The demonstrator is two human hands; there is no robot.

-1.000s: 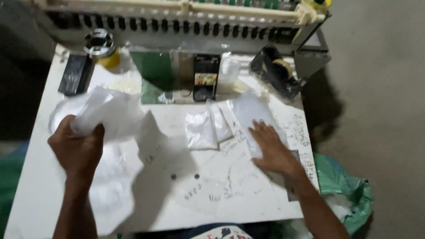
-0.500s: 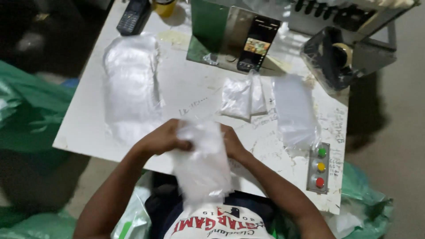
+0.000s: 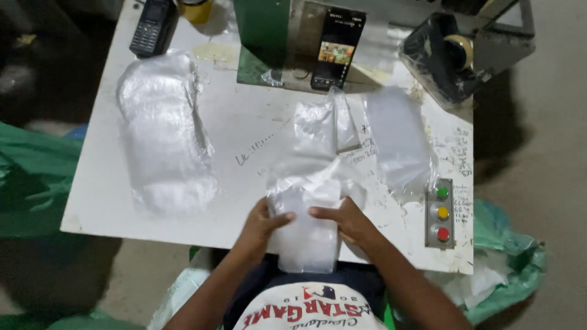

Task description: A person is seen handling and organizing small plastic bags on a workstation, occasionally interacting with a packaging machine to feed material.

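Both my hands hold a clear plastic bag [image 3: 309,229] with white cloth inside, at the near edge of the white table [image 3: 244,140]. My left hand [image 3: 264,223] grips the bag's left side, thumb on top. My right hand [image 3: 347,221] grips its right side, fingers laid across the bag. The bag's lower end hangs over the table edge toward my lap. A loose open plastic flap rises above the bag.
A long pile of clear bags [image 3: 164,137] lies at the left. Smaller bags [image 3: 321,122] and a flat stack [image 3: 397,137] lie at centre and right. A button box [image 3: 441,212], a propped phone [image 3: 336,49], a handset [image 3: 151,27] and a tape dispenser [image 3: 449,55] stand around. Green sacks [image 3: 507,263] flank the table.
My hands came together from the left pile and the right stack onto one bag at the near edge. The bag now lies further onto the table than half a second ago.
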